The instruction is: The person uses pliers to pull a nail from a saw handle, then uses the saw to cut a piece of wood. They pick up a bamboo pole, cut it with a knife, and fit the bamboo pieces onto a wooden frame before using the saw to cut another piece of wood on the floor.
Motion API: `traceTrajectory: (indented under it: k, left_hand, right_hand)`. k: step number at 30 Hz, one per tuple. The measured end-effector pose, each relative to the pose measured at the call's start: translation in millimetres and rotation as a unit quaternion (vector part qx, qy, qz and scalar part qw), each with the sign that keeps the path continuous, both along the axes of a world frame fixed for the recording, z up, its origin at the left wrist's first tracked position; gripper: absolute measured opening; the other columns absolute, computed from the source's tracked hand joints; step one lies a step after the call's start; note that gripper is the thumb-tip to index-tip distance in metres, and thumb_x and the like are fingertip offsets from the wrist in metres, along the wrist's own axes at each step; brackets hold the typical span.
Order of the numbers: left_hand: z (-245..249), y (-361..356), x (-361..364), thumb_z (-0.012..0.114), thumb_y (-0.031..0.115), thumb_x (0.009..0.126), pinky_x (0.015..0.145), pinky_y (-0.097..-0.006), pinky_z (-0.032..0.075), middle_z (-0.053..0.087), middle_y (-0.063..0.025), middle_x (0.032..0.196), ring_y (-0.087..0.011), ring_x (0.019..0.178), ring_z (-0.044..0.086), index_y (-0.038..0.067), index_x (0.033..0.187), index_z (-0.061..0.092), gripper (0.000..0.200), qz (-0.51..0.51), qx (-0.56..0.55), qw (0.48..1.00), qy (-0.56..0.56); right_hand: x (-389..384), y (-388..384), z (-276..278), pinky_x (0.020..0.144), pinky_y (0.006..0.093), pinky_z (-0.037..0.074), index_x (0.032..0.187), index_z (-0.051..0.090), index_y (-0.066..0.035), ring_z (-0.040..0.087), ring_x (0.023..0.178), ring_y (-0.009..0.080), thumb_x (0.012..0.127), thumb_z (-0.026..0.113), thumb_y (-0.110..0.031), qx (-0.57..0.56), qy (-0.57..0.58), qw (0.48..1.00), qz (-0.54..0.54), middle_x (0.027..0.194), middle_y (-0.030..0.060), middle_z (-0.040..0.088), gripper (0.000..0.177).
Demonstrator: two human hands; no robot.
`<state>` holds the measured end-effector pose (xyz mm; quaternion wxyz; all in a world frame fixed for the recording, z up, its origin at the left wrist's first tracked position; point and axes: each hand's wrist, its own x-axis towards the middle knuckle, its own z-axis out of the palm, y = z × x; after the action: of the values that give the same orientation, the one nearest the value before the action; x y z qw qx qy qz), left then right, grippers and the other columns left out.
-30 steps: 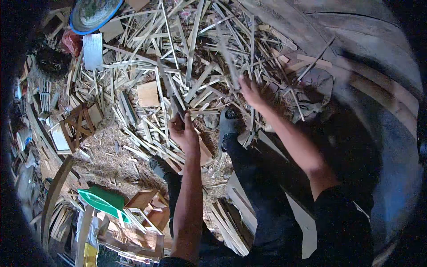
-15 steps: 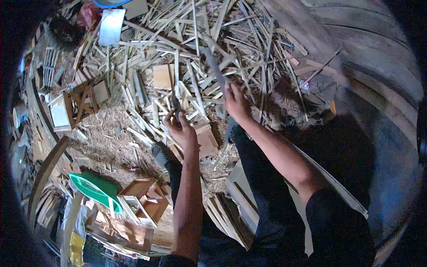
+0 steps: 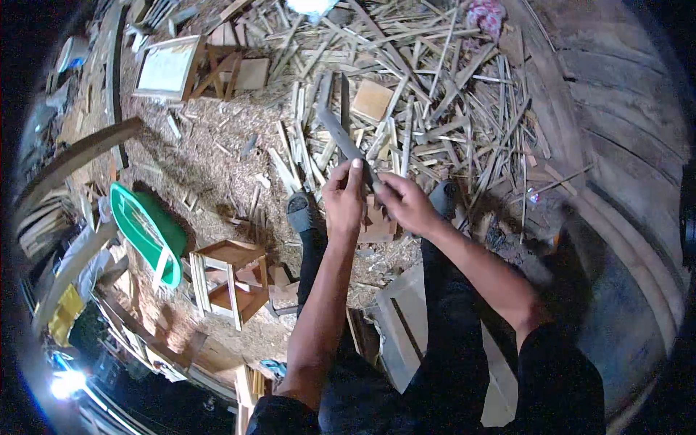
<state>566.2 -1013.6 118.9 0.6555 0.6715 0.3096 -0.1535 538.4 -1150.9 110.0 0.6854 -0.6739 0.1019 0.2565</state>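
Observation:
My left hand [image 3: 344, 201] is closed, its thumb pressed along a grey bent stick [image 3: 339, 135] whose far end is crooked. Behind the stick stands a dark, narrow, blade-like piece [image 3: 344, 98], its lower part running down to my left hand's fingers. My right hand [image 3: 407, 204] closes round the near end of the stick, right beside the left hand. Both hands are above a pile of thin wood strips [image 3: 449, 94], between my two feet. A light square wood block [image 3: 373, 99] lies just beyond the hands.
At left is a green plastic tub [image 3: 148, 239] with pale strips in it. A small wooden frame box [image 3: 230, 279] stands nearer me. Farther off lies a box with a white panel [image 3: 168, 67]. Wood boards [image 3: 406, 312] lie between my legs, and a curved beam [image 3: 80, 156] rises at left.
My hands were apart, the stick in the right and the dark blade-like piece in the left; now they have come together on the stick. The view has swung to the left.

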Motion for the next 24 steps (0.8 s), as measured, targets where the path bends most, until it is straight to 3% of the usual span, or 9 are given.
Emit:
traceTrajectory:
  k: [5,8,9,12,13,17,21,22,24]
  left_hand:
    - [-26,56,-22,0.063,0.016,0.093,0.07,-0.0221,0.044,0.063,-0.0019,0.087,-0.0072,0.078,0.054,-0.003,0.106,0.063,0.024,0.073,-0.008,0.996,-0.041]
    - [-39,92,-37,0.049,0.012,0.096,0.086,-0.0278,0.045,0.063,-0.0093,0.105,-0.0146,0.092,0.058,-0.004,0.117,0.056,0.027,0.052,0.087,0.991,-0.087]
    - [-56,108,-47,0.047,0.012,0.096,0.082,-0.0272,0.045,0.061,-0.0078,0.101,-0.0135,0.088,0.057,-0.001,0.122,0.051,0.029,0.07,0.088,0.99,-0.08]
    - [-38,128,-36,0.041,0.015,0.097,0.053,-0.0222,0.034,0.049,0.0001,0.079,-0.0081,0.059,0.04,0.009,0.129,0.042,0.033,0.205,-0.054,0.977,-0.003]
    - [-48,139,-39,0.041,0.017,0.097,0.052,-0.0224,0.034,0.049,-0.0002,0.077,-0.0087,0.058,0.041,0.009,0.128,0.042,0.031,0.221,-0.078,0.972,-0.006]
    - [-57,162,-32,0.039,0.018,0.097,0.051,-0.0234,0.037,0.05,-0.0019,0.073,-0.0098,0.057,0.045,0.009,0.126,0.043,0.03,0.277,-0.139,0.951,0.018]
    - [-66,185,-26,0.039,0.014,0.095,0.051,-0.0231,0.039,0.052,-0.003,0.073,-0.0098,0.058,0.047,0.009,0.123,0.047,0.031,0.177,-0.055,0.983,0.021]
    - [-63,188,-18,0.039,0.014,0.094,0.051,-0.0226,0.038,0.052,-0.0027,0.073,-0.0094,0.057,0.046,0.009,0.123,0.048,0.03,0.166,-0.049,0.985,0.023]
    - [-62,192,-4,0.039,0.014,0.094,0.049,-0.0216,0.037,0.051,-0.002,0.072,-0.0087,0.056,0.046,0.01,0.121,0.05,0.03,0.147,-0.037,0.988,0.028]
  right_hand:
    - [-22,38,-37,0.073,0.0263,0.047,0.114,0.055,0.003,0.057,0.086,0.0112,0.097,0.053,-0.014,-0.033,0.0,0.993,0.118,0.086,0.0043,0.059,0.024]
    - [-21,66,-51,0.063,0.0303,0.05,0.109,0.055,0.004,0.061,0.07,0.0141,0.095,0.056,-0.016,0.064,0.074,0.994,-0.046,0.078,0.0047,0.061,0.025]
    - [-15,70,-53,0.062,0.0351,0.05,0.107,0.055,0.003,0.06,0.066,0.0181,0.094,0.058,-0.023,0.083,0.097,0.991,-0.049,0.075,0.0094,0.06,0.029]
    - [-2,74,-83,0.076,0.0374,0.051,0.113,0.057,0.004,0.065,0.086,0.0253,0.094,0.058,-0.029,-0.205,0.043,0.976,0.066,0.096,0.0156,0.066,0.038]
    - [13,77,-65,0.082,0.0404,0.049,0.116,0.056,0.003,0.064,0.093,0.0309,0.091,0.061,-0.033,-0.246,0.092,0.961,0.082,0.104,0.0206,0.065,0.044]
    - [10,83,-139,0.076,0.0448,0.049,0.101,0.056,0.003,0.062,0.085,0.0389,0.086,0.063,-0.03,-0.336,-0.035,0.94,0.042,0.093,0.0236,0.063,0.037]
    - [49,101,-159,0.082,0.0482,0.048,0.103,0.056,0.004,0.06,0.09,0.044,0.087,0.057,-0.026,-0.388,-0.073,0.913,0.098,0.097,0.0273,0.062,0.034]
    - [69,105,-157,0.084,0.05,0.047,0.104,0.056,0.004,0.059,0.094,0.0453,0.087,0.056,-0.025,-0.334,-0.013,0.933,0.134,0.1,0.0293,0.061,0.034]
    - [97,119,-175,0.079,0.0457,0.049,0.103,0.055,0.005,0.061,0.094,0.0405,0.087,0.057,-0.018,-0.382,-0.083,0.909,0.143,0.094,0.0246,0.064,0.028]
